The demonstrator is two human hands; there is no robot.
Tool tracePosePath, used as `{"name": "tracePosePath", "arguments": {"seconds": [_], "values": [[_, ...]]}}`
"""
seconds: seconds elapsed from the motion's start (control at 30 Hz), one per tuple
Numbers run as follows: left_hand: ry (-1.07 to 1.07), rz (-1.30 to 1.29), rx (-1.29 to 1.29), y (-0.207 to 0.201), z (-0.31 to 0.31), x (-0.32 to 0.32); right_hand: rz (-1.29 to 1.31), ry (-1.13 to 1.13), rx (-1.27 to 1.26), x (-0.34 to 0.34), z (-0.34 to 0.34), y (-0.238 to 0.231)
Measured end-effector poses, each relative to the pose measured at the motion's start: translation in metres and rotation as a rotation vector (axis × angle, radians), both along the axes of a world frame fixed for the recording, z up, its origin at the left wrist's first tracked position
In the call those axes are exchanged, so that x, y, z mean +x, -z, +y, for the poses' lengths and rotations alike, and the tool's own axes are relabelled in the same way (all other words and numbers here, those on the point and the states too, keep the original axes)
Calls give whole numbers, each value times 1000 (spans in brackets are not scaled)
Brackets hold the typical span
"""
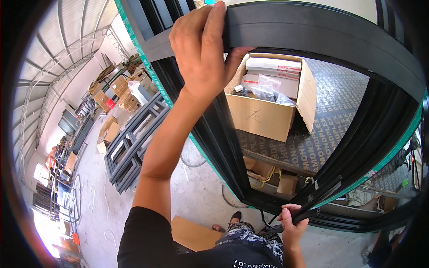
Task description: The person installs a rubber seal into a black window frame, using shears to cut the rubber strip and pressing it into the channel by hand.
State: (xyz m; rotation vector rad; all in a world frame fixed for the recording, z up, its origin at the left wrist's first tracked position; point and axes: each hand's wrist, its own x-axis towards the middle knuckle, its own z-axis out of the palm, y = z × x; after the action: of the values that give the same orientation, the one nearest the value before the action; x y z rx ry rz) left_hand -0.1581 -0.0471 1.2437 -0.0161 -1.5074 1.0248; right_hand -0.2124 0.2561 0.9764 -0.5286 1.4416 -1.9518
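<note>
A large dark grey window frame (313,29) with green protective tape on its outer edges stands upright before me. High up, my left hand (201,53) is closed round its wide crossbar, fingers over the top and thumb underneath. Low down, near the frame's bottom corner, my right hand (292,223) is closed on a thin black strip (324,196). From that hand the strip runs up and to the right beside the frame's side profile, and more of it hangs below towards my lap. Whether it sits in a groove there I cannot tell.
Through the frame shows an opened cardboard box (259,114) with white boxes and plastic bags, on a dark printed board (335,94). Several grey frames (134,143) lie stacked on the floor at left. Flat cardboard (194,232) lies near my feet. Another person's shoe appears at lower right.
</note>
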Motion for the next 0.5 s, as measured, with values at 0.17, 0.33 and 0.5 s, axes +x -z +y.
{"name": "tracePosePath", "arguments": {"seconds": [0.17,0.33,0.5], "values": [[-80,-210,117,-10,-14,42,-24,20,8,-1,6,4],[-208,-203,96,-11,-34,80,-6,4,22,-3,10,11],[-510,-164,245,-15,-38,122,-12,14,75,-3,6,13]]}}
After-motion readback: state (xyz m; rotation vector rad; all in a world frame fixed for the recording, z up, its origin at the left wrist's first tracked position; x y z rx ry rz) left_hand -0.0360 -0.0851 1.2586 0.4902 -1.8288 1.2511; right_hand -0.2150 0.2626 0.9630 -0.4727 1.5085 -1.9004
